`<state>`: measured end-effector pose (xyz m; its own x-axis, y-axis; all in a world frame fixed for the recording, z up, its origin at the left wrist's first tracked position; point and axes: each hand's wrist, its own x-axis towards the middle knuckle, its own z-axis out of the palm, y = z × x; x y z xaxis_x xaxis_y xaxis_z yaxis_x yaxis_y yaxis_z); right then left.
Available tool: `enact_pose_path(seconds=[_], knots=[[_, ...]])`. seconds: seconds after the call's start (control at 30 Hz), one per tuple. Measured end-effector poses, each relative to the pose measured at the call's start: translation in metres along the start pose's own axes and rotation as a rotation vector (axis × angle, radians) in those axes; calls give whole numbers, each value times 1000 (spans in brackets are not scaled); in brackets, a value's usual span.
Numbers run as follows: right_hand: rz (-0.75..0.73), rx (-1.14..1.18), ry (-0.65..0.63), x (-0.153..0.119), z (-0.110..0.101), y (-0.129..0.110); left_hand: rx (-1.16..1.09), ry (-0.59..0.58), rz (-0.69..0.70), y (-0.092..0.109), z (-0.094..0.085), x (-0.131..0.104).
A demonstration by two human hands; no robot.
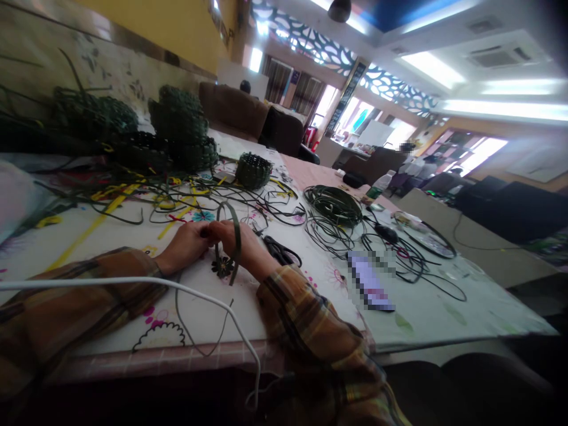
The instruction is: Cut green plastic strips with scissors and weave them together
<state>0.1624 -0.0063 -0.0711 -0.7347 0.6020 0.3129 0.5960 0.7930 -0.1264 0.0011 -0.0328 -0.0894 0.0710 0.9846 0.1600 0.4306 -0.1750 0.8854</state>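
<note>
Over the flowered tablecloth, my left hand and my right hand meet, fingers closed in a pinch. Between them is a thin dark green weaving strip, which arches in a loop above and around my right fingers. A long thin end hangs toward the table's front edge. My fingertips cover the exact spot they pinch. Just right of my right hand lie what look like black-handled scissors. Beyond my hands are a small woven green basket and loose green and yellow strips.
Larger woven baskets are piled at the back left. A coil of green strip, a purple phone-like object and a bottle are on the right. A white cable crosses in front of my forearms.
</note>
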Motion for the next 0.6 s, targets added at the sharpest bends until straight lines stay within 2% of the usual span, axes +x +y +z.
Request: enact_pose_path(seconds=[0.13, 0.3, 0.53, 0.6], knots=[[-15, 8, -21, -2, -4, -2, -16, 3, -16, 0, 0, 0], [18, 15, -25, 0, 4, 3, -14, 11, -22, -4, 1, 2], [-91, -7, 25, -2, 11, 10, -103, -38, -80, -2, -1, 1], [-66, -17, 43, -3, 10, 8, -142, -73, -101, 0, -3, 1]])
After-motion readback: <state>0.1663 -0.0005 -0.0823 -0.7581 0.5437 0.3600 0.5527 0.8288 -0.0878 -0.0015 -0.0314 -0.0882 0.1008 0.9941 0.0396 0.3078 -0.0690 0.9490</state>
